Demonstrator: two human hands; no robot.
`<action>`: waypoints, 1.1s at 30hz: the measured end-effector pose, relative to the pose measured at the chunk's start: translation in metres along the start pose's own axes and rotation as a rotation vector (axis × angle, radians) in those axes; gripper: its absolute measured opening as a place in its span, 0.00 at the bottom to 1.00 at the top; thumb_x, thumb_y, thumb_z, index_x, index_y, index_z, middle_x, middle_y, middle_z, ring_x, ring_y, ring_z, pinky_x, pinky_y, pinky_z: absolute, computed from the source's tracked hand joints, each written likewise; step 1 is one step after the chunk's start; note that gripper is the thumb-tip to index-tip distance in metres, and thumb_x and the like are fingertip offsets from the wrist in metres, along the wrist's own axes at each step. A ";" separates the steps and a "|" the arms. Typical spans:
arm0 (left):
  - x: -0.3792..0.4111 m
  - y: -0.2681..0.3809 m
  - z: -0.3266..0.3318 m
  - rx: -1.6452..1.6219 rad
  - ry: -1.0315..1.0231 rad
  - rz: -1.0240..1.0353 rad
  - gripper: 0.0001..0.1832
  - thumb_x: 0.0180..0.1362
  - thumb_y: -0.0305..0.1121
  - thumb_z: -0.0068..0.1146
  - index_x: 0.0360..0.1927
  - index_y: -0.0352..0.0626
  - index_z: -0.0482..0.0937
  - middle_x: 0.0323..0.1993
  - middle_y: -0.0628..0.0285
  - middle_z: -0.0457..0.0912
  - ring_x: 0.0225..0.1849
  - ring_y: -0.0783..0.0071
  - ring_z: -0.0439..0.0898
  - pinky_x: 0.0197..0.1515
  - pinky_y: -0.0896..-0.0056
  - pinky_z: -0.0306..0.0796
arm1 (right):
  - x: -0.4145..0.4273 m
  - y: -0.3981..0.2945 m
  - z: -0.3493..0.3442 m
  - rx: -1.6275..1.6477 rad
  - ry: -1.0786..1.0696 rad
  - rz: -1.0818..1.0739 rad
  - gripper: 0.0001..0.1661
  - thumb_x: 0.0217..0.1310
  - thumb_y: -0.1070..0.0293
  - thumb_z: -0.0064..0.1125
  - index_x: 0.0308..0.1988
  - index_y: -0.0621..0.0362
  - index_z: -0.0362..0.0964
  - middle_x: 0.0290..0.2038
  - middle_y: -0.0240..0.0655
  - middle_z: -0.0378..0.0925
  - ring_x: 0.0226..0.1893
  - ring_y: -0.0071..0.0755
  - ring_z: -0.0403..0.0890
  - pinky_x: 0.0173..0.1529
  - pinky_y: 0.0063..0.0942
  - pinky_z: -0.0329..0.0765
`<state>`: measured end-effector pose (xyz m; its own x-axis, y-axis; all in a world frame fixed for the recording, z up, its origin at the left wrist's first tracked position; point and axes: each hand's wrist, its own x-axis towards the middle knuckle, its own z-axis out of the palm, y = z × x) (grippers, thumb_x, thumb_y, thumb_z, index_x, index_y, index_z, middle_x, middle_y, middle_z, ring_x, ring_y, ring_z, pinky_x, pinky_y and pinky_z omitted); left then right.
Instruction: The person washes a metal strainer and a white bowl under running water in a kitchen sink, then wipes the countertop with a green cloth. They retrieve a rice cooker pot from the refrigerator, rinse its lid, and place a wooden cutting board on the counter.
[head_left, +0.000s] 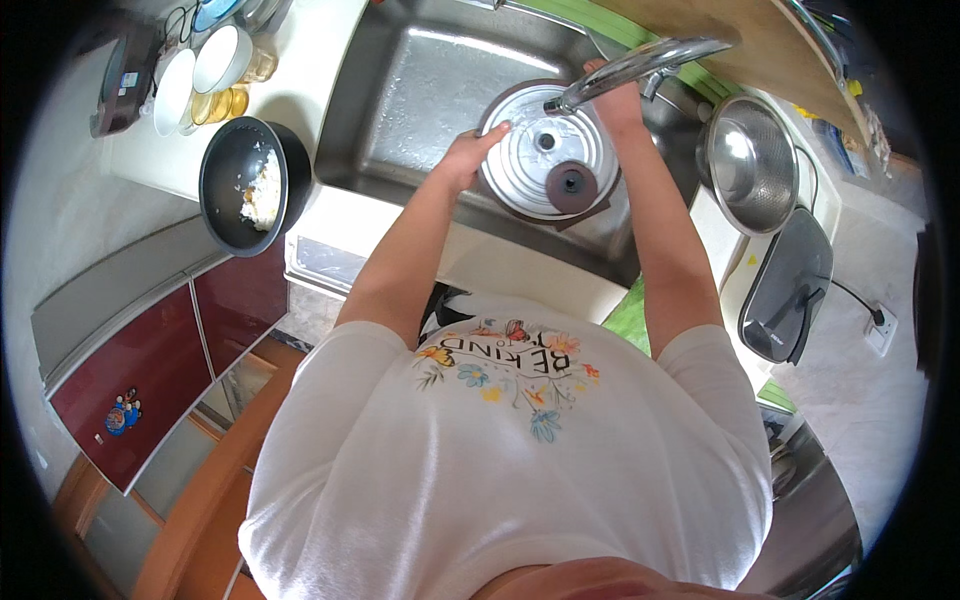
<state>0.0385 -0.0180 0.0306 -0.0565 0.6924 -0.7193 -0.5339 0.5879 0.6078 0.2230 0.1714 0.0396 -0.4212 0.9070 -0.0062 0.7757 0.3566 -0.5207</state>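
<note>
My left hand (474, 156) grips the left rim of a round metal lid (517, 169), with the thumb on its upper face. The lid looks like the underside of a rice cooker lid: ridged silver metal, a dark rim, a small hole near the middle and a round brown valve cap (571, 187). It is held over the steel sink (450, 90), below the spout of a chrome faucet (637, 64). My right hand (619, 101) is beyond the lid's right side, by the faucet. The faucet partly covers its fingers, so its grip cannot be made out.
A dark inner pot (225, 187) with leftover rice (264, 191) stands on the left counter, near white bowls (223, 60) and amber glasses (219, 106). To the right are a perforated steel colander (754, 165) and a dark flat-topped appliance (787, 289), near a wall socket (881, 330).
</note>
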 end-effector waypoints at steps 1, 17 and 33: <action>-0.008 0.003 -0.005 -0.018 0.000 0.001 0.36 0.52 0.47 0.63 0.52 0.23 0.67 0.46 0.48 0.77 0.46 0.65 0.77 0.48 0.68 0.71 | -0.002 -0.005 -0.004 0.002 0.010 -0.016 0.12 0.55 0.69 0.52 0.38 0.62 0.75 0.35 0.46 0.78 0.39 0.45 0.78 0.45 0.34 0.72; 0.014 -0.027 -0.004 -0.241 -0.009 -0.080 0.38 0.56 0.47 0.57 0.56 0.22 0.60 0.50 0.46 0.73 0.50 0.59 0.75 0.52 0.58 0.71 | -0.110 0.019 -0.051 1.387 0.239 0.703 0.34 0.55 0.46 0.58 0.44 0.69 0.66 0.31 0.40 0.75 0.27 0.32 0.77 0.34 0.26 0.76; -0.058 0.053 -0.050 -0.234 0.142 0.115 0.35 0.56 0.51 0.55 0.56 0.31 0.64 0.54 0.51 0.71 0.55 0.61 0.72 0.55 0.59 0.68 | -0.214 0.022 -0.086 1.650 0.588 0.871 0.20 0.60 0.71 0.43 0.50 0.71 0.58 0.50 0.49 0.64 0.46 0.49 0.73 0.49 0.46 0.78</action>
<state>-0.0290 -0.0481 0.0872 -0.2366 0.6734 -0.7004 -0.6961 0.3854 0.6058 0.3704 0.0040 0.1026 0.2247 0.7650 -0.6035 -0.6221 -0.3641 -0.6931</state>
